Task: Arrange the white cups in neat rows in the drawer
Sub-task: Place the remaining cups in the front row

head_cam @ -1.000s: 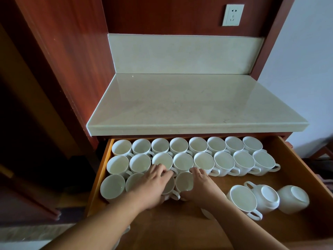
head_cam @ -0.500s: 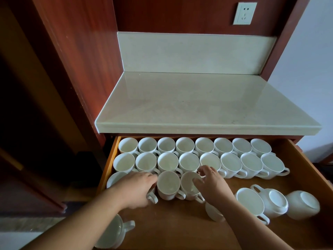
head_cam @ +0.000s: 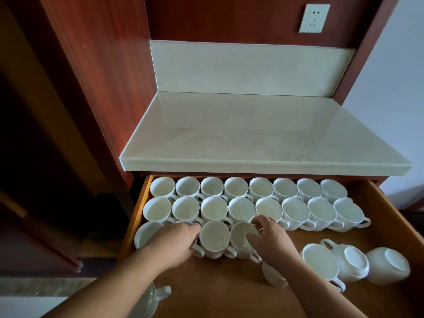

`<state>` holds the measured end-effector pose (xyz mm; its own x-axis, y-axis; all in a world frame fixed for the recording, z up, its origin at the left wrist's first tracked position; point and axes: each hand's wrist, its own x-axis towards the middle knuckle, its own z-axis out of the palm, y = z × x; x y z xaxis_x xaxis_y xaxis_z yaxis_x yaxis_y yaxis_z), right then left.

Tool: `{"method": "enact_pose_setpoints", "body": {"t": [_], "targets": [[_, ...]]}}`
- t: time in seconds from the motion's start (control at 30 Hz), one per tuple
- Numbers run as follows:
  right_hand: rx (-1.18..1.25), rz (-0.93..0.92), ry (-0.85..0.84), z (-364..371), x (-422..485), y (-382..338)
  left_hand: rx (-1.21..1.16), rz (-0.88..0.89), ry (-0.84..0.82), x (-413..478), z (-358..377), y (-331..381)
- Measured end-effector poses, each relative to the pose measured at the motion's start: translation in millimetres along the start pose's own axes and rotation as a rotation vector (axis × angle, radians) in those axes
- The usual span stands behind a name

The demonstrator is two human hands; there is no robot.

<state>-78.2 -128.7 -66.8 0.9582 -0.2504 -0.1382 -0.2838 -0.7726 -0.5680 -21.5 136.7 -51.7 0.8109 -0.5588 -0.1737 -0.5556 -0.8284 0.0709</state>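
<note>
An open wooden drawer (head_cam: 387, 216) holds two full rows of upright white cups (head_cam: 241, 210) at the back. A third row runs from the left wall. My left hand (head_cam: 174, 242) covers the second cup of that row, fingers curled round it, next to the third cup (head_cam: 214, 237). My right hand (head_cam: 268, 242) pinches the rim of the fourth cup (head_cam: 243, 235) with thumb inside and fingers over the far edge. Loose cups (head_cam: 319, 260) lie at the front right, two of them tipped over (head_cam: 387, 265).
A pale stone countertop (head_cam: 263, 138) overhangs the back of the drawer. Another cup (head_cam: 274, 275) lies under my right forearm. A white cup with a handle (head_cam: 151, 299) sits by the drawer's front left corner. Dark wood panels stand to the left.
The camera view shifted to the left and slightly closer. Both hands stay on the third-row cups; my left hand has slid from the third cup onto the second one.
</note>
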Motion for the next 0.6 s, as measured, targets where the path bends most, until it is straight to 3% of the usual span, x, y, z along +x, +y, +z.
{"method": "enact_pose_setpoints", "body": {"t": [0.3,0.43,0.6], "targets": [[-0.067,0.002,0.001,-50,19,6,-0.085,0.115,0.013,19,-36,31],[-0.205,-0.039,-0.144,-81,33,26,-0.19,0.215,-0.006,52,-40,80],[-0.291,-0.127,-0.312,-103,42,63,-0.145,0.283,-0.075,71,-28,148]]}}
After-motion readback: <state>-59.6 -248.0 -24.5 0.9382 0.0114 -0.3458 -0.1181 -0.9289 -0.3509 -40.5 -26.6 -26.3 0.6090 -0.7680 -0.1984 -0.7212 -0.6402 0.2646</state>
